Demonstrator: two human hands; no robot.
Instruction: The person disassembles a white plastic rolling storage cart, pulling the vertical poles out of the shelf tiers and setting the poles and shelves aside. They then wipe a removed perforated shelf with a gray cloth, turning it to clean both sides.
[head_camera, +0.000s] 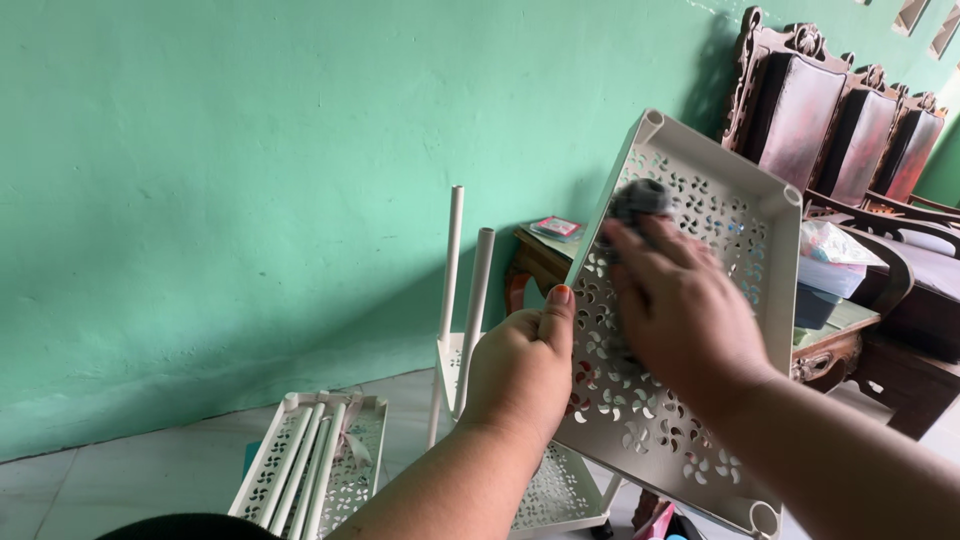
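A green wall fills most of the view, and below it is a pale tiled floor. On the floor lies a second white perforated tray with several white tubes laid in it. Two more white tubes stand upright on a partly built rack near the wall. At the right stands a row of dark carved wooden chairs. A small wooden table in front of them carries a plastic bag and a small pink packet.
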